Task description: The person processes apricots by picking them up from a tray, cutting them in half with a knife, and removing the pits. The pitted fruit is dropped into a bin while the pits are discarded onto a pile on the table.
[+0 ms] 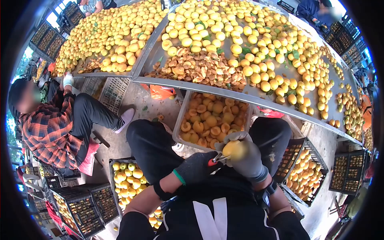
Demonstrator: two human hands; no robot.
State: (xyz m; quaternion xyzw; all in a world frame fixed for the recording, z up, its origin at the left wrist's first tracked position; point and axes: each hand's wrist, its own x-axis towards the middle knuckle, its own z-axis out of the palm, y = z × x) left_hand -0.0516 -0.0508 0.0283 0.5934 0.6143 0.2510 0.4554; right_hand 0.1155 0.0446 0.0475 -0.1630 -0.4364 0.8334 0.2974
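In my left hand (197, 167), which wears a dark glove with a green cuff, is a small tool with a red handle (212, 162). Its metal end touches a yellow fruit (233, 149). My right hand (249, 160), in a grey glove partly blurred, has its fingers around that fruit. Just beyond my hands, between my knees, sits a crate (181, 120) filled with orange fruit halves (212, 116).
A metal-edged table (192, 85) bears yellow fruit and a pile of pits (200, 66). Fruit crates stand left (113, 176) and right (306, 172) of my legs. A person in a plaid shirt (50, 132) sits at the left.
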